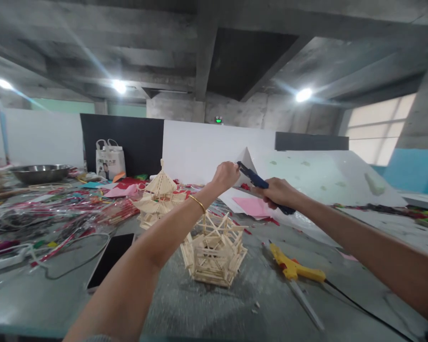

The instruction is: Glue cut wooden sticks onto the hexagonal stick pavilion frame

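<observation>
Both arms reach forward over the table. My right hand is closed around blue-handled pliers, whose dark head points up and left. Close to that head, my left hand has its fingers pinched together; what they hold, if anything, is too small to make out. Below my hands stands a many-sided frame of pale wooden sticks, with crossed sticks on top. Behind my left forearm, partly covered by it, is a stick pavilion with a pointed roof.
A yellow glue gun with a black cord lies at right. A black phone rests left, near plastic-wrapped sticks and a white cable. Farther back are a metal bowl, a white bag, pink paper and white boards.
</observation>
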